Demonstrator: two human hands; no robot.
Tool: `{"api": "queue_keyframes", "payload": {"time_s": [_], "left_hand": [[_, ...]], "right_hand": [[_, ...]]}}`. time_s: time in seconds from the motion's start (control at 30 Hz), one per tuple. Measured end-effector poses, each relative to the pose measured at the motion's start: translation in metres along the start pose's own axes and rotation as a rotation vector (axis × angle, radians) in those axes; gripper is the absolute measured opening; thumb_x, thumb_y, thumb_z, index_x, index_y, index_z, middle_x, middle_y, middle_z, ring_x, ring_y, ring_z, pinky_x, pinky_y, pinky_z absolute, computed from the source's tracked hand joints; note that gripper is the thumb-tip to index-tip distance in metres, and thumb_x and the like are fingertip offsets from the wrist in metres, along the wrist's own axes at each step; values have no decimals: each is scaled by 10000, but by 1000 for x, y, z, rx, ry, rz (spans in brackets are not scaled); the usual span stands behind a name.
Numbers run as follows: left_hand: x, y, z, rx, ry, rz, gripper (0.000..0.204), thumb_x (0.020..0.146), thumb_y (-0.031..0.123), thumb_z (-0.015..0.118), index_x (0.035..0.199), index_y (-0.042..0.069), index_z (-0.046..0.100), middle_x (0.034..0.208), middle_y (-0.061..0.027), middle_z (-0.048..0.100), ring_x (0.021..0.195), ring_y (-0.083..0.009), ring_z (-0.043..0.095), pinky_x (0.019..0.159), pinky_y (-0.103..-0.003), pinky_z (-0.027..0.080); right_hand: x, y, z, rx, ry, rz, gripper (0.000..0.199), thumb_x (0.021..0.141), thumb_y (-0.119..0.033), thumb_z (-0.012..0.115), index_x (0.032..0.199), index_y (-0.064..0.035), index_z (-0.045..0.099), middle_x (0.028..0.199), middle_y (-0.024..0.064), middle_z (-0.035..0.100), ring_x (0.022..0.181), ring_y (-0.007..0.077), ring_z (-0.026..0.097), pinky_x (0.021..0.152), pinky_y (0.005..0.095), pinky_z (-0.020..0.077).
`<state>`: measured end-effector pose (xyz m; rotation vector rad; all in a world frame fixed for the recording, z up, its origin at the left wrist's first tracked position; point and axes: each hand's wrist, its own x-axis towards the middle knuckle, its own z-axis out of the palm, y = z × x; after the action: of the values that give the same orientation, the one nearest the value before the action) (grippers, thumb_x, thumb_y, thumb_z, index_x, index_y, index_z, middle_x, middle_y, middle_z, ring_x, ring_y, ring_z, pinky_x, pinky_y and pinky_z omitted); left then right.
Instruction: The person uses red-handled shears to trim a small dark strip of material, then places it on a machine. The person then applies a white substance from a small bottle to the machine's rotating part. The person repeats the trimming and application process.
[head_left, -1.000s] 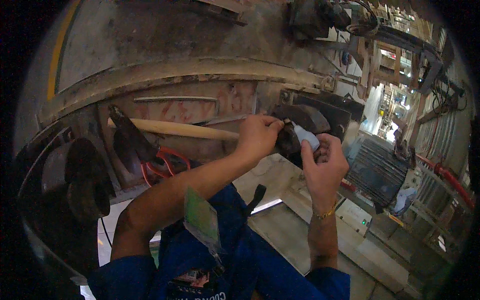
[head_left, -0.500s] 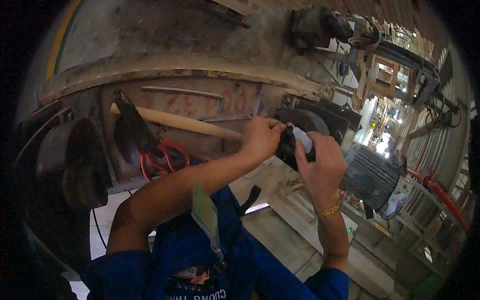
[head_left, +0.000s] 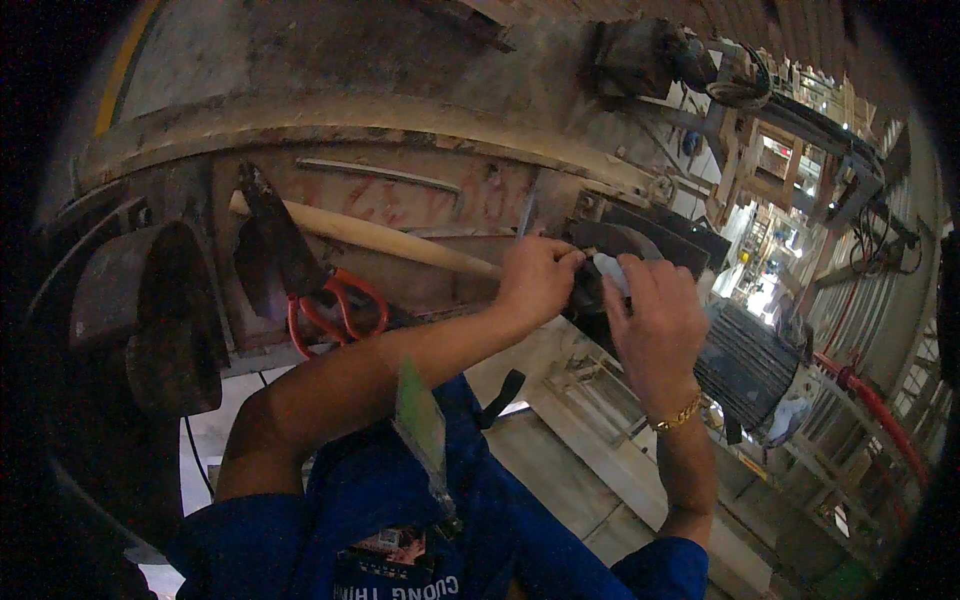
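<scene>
My right hand (head_left: 655, 315) is closed around a small white squeeze bottle (head_left: 610, 270). Its narrow tip points up and left, toward the fingertips of my left hand (head_left: 540, 278). Those fingers are pinched together beside a dark machine part (head_left: 588, 288); whatever lies between them is too small and dark to make out. Just beyond both hands curves a dark wheel-like part (head_left: 625, 238). A pale wooden handle (head_left: 390, 243) runs from the left and ends near my left wrist. Red-handled shears (head_left: 345, 308) with dark blades lie across it, above my left forearm.
A finned grey motor (head_left: 750, 355) stands right of my right wrist, with a red hose (head_left: 880, 410) farther right. Dark curved metal pieces (head_left: 135, 300) are at the left. A thin metal strip (head_left: 380, 174) lies beyond the wooden handle. A green-and-white card (head_left: 420, 425) hangs before my chest.
The white bottle has tilted slightly and my right hand now covers more of it. Both hands stay close together. The whole view has shifted a little.
</scene>
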<state>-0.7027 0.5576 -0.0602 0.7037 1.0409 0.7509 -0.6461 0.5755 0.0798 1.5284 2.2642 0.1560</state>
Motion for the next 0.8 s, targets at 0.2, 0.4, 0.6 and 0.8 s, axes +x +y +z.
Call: {"api": "queue_keyframes", "payload": {"time_s": [0.2,0.4,0.6,0.8], "left_hand": [[1,-8,2,38,-7,43,181,790,170,586,858,18,658,719,-170,631,635,-231,622,627,-333,468],[1,-4,1,64,-26,-1,186,787,177,589,856,18,657,732,-175,630,650,-244,628,637,-344,470],[1,-4,0,51,-13,8,186,788,182,587,854,22,657,723,-173,629,638,-238,627,605,-347,467],[1,-6,1,49,-6,33,188,793,191,580,846,28,658,712,-182,622,647,-234,625,616,-348,465]], "right_hand": [[5,2,0,1,-21,-31,234,653,-125,676,849,-65,565,730,73,486,684,231,498,542,333,426],[6,3,1,23,-42,-23,226,658,-112,677,848,-61,566,722,81,491,686,242,500,562,342,419],[7,5,2,49,-15,-19,239,651,-104,693,859,-73,578,728,79,518,686,248,506,582,346,418],[7,4,-6,80,-10,-6,249,651,-102,697,874,-71,588,752,87,546,701,256,521,602,345,425]]}}
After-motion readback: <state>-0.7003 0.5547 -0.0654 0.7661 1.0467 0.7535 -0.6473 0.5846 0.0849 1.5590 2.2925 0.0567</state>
